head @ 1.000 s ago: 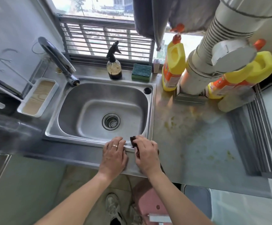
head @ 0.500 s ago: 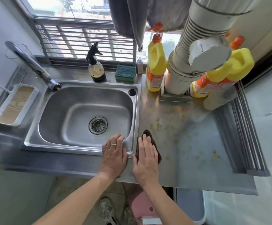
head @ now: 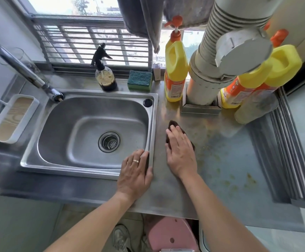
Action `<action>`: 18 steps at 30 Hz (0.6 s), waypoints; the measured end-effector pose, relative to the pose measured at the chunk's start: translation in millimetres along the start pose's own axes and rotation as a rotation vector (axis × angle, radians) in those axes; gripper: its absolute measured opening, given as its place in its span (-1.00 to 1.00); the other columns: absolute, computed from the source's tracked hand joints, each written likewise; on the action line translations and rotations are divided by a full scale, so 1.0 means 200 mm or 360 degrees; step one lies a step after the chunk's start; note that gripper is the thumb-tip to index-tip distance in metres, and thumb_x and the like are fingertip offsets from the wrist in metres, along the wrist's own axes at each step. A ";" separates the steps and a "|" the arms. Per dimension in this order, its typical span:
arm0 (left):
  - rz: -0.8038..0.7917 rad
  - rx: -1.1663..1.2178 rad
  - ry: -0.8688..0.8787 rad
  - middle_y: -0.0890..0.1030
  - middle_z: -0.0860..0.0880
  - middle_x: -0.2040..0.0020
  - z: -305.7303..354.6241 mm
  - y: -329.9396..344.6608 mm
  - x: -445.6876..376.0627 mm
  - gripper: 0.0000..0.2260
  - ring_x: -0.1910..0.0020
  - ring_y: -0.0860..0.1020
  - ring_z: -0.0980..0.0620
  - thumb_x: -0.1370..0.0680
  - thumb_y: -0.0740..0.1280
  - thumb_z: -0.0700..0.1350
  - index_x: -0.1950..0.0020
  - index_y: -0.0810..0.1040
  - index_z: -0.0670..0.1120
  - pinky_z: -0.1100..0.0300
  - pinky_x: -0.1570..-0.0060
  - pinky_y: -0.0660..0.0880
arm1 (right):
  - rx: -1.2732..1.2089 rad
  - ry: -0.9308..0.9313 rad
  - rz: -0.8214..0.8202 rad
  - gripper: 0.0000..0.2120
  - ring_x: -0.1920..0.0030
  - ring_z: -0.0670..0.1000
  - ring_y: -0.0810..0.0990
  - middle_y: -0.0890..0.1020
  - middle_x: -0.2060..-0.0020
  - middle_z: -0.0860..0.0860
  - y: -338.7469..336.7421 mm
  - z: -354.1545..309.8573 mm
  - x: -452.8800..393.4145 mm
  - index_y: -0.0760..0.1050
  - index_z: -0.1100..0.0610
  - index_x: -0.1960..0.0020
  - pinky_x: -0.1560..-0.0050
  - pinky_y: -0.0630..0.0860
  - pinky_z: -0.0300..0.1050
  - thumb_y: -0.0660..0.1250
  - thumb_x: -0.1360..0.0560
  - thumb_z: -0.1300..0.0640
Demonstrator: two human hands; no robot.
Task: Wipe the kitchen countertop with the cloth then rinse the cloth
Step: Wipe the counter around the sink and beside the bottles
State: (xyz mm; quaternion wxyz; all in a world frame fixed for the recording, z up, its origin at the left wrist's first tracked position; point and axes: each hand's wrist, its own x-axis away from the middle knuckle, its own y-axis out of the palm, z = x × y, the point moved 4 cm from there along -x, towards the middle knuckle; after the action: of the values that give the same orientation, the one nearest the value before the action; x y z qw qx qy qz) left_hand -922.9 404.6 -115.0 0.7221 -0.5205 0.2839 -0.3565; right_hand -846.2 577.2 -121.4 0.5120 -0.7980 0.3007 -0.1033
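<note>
Just right of the sink (head: 152, 113), right hand (head: 180, 150) presses flat, fingers straight, on dark cloth (head: 173, 125) on the countertop (head: 220, 160). Left hand (head: 136, 174) rests flat on the sink rim. Should sweep toward the yellow stains (head: 239, 180), overlapping passes, firm pressure.

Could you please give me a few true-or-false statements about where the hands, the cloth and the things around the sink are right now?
1. The right hand presses flat on the cloth. True.
2. The cloth lies in the sink. False: it lies on the countertop, right of the sink.
3. The left hand rests on the sink's rim. True.
4. The sponge sits in the white tray. False: it sits behind the sink, beside the spray bottle.
5. Yellowish stains dot the countertop. True.
</note>
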 end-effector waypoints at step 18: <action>-0.0122 -0.0066 0.0115 0.33 -0.08 -0.57 0.20 0.06 -0.27 -0.46 -0.61 0.19 -0.07 -0.58 0.16 0.10 -0.54 0.37 -0.02 -0.09 -0.49 0.17 | -0.0092 0.0233 0.0164 -0.39 -0.60 0.03 0.23 0.30 -0.58 0.04 -0.23 0.12 0.48 0.27 0.15 -0.58 -0.48 0.30 0.02 0.35 -0.58 0.09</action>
State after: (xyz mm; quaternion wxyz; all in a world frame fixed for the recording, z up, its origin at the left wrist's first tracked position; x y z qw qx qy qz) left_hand -920.9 471.8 -112.4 0.6863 -0.5326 0.2969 -0.3965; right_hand -740.9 553.7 -105.0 0.4700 -0.7863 0.3808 -0.1261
